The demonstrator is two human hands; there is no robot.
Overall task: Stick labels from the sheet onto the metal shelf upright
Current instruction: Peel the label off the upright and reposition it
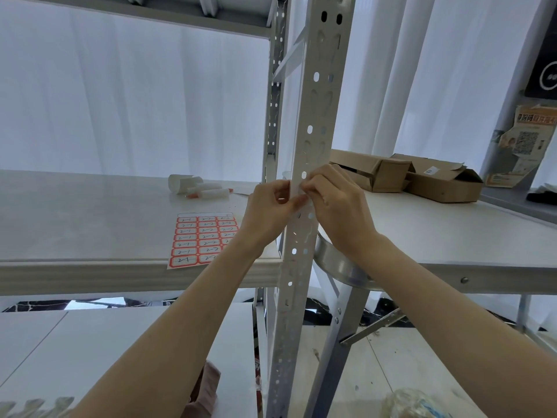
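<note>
You faced a wall of sheer white curtains (135, 101), daylight glowing evenly through them, while a pale shelf board (90, 221) stretched across at left and a white table (452, 236) on grey metal legs stood at right. Two open cardboard boxes (443, 188) lay toward the table's far side, near a poster (524, 140) bearing a QR code. Below you, light floor tiles (376, 372) gave way to a strip of dark veined stone (39, 306).
</note>
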